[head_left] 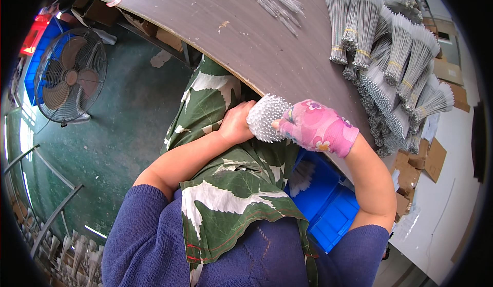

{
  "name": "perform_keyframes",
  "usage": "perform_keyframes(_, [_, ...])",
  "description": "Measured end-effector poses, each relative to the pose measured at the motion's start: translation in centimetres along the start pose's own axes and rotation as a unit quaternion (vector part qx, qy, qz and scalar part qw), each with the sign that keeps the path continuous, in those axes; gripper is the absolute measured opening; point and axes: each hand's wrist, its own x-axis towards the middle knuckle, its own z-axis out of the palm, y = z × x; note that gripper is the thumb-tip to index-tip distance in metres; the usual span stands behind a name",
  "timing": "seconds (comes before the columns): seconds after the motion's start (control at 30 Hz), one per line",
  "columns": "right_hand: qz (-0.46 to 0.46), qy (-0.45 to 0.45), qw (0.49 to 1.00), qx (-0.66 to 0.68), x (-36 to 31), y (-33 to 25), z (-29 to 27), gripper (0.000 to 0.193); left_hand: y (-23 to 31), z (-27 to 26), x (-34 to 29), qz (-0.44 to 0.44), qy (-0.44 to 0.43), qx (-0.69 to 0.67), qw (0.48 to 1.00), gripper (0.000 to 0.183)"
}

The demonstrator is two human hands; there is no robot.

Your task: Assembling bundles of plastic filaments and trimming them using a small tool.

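Note:
In front of my lap, at the table's near edge, a thick bundle of thin wire brushes (267,118) is held with its dense, pale, dotted end showing. My bare left hand (238,122) closes round its left side, the fingers partly hidden behind it. My right hand (319,128) wears a pink flowered fingerless glove and is closed against the bundle's right side, thumb toward the dotted end. Several loose wire brushes (269,2) lie on the brown table (221,17) beyond my hands.
Tied bundles of wire brushes (398,56) are piled at the table's right. A blue plastic bin (331,217) stands below its edge, by my right forearm. At the left a floor fan (71,76) stands on the green floor. Cardboard boxes (418,166) sit at far right.

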Motion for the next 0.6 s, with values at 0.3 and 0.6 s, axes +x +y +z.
perform_keyframes(0.3, [-0.003, 0.036, 0.997, -0.071, -0.6, -1.5, 0.0, 0.044, 0.0, 0.0, 0.0, 0.028, 0.019, 0.008, 0.999, 0.035])
perform_keyframes(0.6, [0.004, 0.037, 0.999, -0.023, -0.3, -0.3, 0.7, 0.043, -0.2, 0.3, 0.0, 0.033, 0.020, 0.003, 0.999, 0.038])
